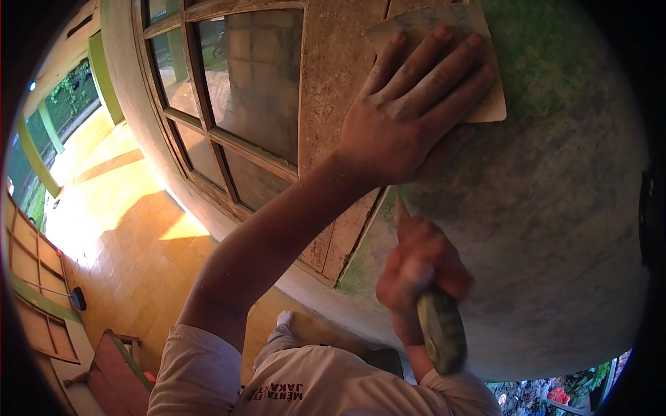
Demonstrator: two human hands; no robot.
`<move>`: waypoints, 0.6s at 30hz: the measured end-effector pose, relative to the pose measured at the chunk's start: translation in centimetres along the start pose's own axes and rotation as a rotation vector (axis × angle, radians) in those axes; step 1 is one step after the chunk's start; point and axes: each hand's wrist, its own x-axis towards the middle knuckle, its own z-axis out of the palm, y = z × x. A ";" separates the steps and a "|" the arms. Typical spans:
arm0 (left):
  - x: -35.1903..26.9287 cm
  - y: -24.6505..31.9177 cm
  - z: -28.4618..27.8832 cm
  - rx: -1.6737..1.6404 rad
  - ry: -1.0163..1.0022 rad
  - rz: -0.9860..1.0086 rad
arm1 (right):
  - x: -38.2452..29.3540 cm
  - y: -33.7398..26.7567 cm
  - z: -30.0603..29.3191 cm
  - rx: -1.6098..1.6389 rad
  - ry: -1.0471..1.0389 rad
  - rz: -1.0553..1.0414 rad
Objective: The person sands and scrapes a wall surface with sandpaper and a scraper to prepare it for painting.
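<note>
My left hand (pixel 411 109) lies flat with fingers spread on a tan sheet of sandpaper (pixel 491 106), its printed back facing me. The hand holds the sheet against the wooden window frame (pixel 333 78) and the stained plaster wall (pixel 546 171) beside it. Lower down, my right hand (pixel 424 265) is closed around a knife-like tool with a thick greenish handle (pixel 442 333). Its narrow pointed tip (pixel 400 210) points up, close to the seam between frame and wall. Motion blurs this hand and the tool, so contact with the wall cannot be told.
Glass window panes (pixel 250 78) sit left of the frame. Below is a yellowish tiled floor (pixel 156 265), with a reddish wooden piece of furniture (pixel 117 374) and a broom (pixel 78 299) at the left. Plants and clutter (pixel 556 395) show at the lower right.
</note>
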 end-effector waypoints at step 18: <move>-0.3 -0.6 0.0 0.075 -0.073 0.034 | -0.7 -0.4 0.9 -0.104 0.107 0.149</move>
